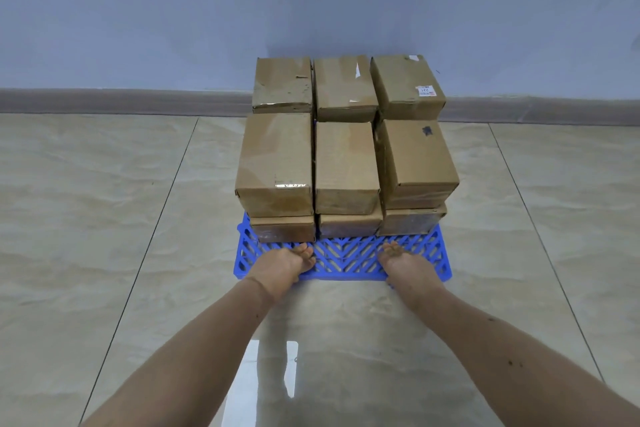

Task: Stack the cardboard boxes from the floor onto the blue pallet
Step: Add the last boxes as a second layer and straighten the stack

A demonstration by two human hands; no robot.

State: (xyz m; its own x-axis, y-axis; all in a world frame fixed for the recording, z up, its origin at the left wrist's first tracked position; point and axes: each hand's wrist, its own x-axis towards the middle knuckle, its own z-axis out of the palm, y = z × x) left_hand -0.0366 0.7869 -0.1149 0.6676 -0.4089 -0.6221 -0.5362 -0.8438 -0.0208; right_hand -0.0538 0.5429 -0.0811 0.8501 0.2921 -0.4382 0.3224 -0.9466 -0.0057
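Note:
A blue lattice pallet [346,258] lies on the tiled floor against the wall. Several brown cardboard boxes [346,166] stand stacked on it in two layers, three columns wide. The front right top box [420,156] sits slightly askew and overhangs to the right. My left hand [280,267] rests on the pallet's bare front strip at the left, fingers together and pointing at the boxes. My right hand [405,265] lies on the same strip at the right. Neither hand holds a box.
A blue-grey wall [311,10] with a dark skirting board [121,100] runs behind the stack. Glossy beige floor tiles [104,218] spread left, right and toward me, with no loose boxes in sight.

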